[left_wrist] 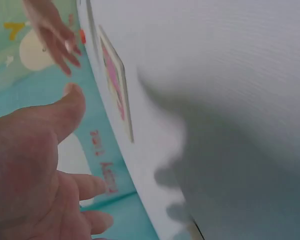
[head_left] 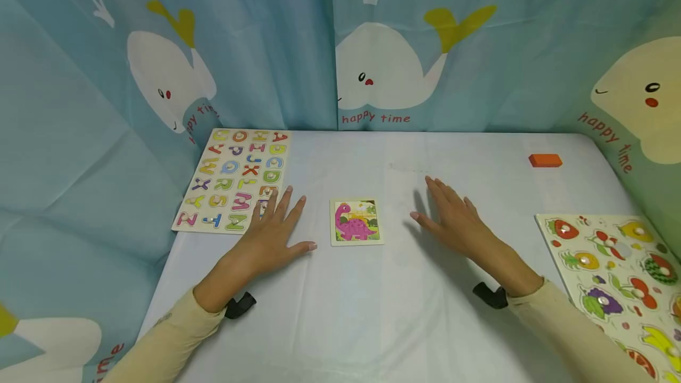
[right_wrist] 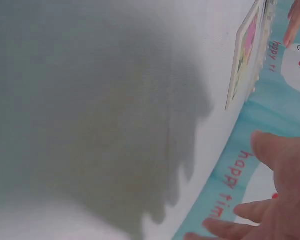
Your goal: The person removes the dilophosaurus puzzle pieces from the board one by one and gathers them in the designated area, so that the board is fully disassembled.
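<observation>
A small square puzzle with a pink dinosaur picture [head_left: 355, 221] lies flat in the middle of the white table, between the two hands. To its left, my left hand [head_left: 269, 235] hovers with fingers spread, holding nothing, its fingertips over the edge of the alphabet board. My right hand [head_left: 452, 223] is held above the table on the other side, fingers straight and nothing in it; its shadow falls on the cloth below. Both wrist views show the puzzle [left_wrist: 115, 82] apart from the hands.
An alphabet peg board [head_left: 229, 182] lies at the back left. A fruit peg board [head_left: 612, 276] lies along the right side. Near the back right corner sits an orange block [head_left: 545, 161]. Blue curtains [head_left: 287, 46] with whale prints stand round the table's back and sides.
</observation>
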The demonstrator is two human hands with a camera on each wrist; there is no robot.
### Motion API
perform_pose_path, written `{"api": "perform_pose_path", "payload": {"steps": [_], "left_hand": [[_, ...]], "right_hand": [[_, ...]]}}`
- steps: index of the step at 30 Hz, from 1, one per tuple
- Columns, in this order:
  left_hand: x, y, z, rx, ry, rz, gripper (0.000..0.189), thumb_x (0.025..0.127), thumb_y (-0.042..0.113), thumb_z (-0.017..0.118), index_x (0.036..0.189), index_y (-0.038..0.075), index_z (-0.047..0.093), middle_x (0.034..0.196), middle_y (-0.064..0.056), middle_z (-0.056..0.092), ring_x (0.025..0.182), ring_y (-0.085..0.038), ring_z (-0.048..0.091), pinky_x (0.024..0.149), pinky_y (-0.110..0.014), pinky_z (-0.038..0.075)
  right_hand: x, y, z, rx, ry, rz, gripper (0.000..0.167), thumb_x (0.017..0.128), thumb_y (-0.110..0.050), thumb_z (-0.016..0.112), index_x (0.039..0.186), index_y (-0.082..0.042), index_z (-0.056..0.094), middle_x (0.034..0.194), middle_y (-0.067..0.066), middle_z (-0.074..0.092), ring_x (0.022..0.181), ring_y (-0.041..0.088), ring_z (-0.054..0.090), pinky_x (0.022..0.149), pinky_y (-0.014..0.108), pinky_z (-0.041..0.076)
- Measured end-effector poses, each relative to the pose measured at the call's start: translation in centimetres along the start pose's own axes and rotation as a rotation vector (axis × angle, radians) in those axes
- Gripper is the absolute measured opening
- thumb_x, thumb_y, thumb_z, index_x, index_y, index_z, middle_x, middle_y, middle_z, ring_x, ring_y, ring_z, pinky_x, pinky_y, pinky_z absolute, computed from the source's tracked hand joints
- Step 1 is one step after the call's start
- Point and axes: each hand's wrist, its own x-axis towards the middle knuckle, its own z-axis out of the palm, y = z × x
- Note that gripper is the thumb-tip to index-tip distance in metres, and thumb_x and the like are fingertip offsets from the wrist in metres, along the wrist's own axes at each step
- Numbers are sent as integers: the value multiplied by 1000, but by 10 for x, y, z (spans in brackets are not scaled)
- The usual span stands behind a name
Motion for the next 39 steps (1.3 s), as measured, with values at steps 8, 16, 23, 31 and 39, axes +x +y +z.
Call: {"api": "perform_pose_path", "payload": {"steps": [8, 16, 23, 31, 39], "left_hand": [[13, 26, 5, -10, -99, 100, 89, 102, 57, 63, 169, 14, 25, 177, -18, 9, 162, -47, 9, 127, -66, 20], [17, 41, 16, -11, -157, 152, 82, 103, 56, 62, 167, 15, 32, 176, -18, 14, 160, -47, 18, 127, -60, 26], [16, 42, 23, 2, -172, 166, 81, 102, 56, 62, 166, 14, 34, 175, -18, 18, 160, -47, 20, 126, -59, 28], [14, 40, 24, 6, -174, 169, 79, 103, 56, 62, 166, 15, 36, 174, -19, 22, 159, -47, 21, 126, -59, 29], [15, 40, 23, 26, -180, 176, 81, 102, 55, 64, 166, 15, 36, 174, -19, 23, 160, -45, 21, 127, -59, 27]], "right_hand": [[37, -29, 20, 98, 13, -133, 76, 103, -31, 70, 163, -2, 32, 159, 28, 44, 147, 48, 42, 117, 68, 36], [55, -71, 40, 106, -33, -235, 72, 99, -28, 76, 159, -7, 42, 155, 17, 56, 144, 41, 50, 117, 68, 36], [60, -93, 53, 110, -50, -302, 66, 99, -25, 77, 156, -8, 48, 153, 14, 58, 143, 39, 52, 116, 65, 38], [61, -103, 60, 26, -35, -352, 55, 100, -17, 75, 150, -7, 56, 146, 11, 64, 138, 35, 56, 110, 63, 42], [57, -105, 61, -27, 2, -371, 55, 98, -16, 77, 149, -8, 56, 142, 13, 67, 133, 34, 59, 108, 63, 42]]}}
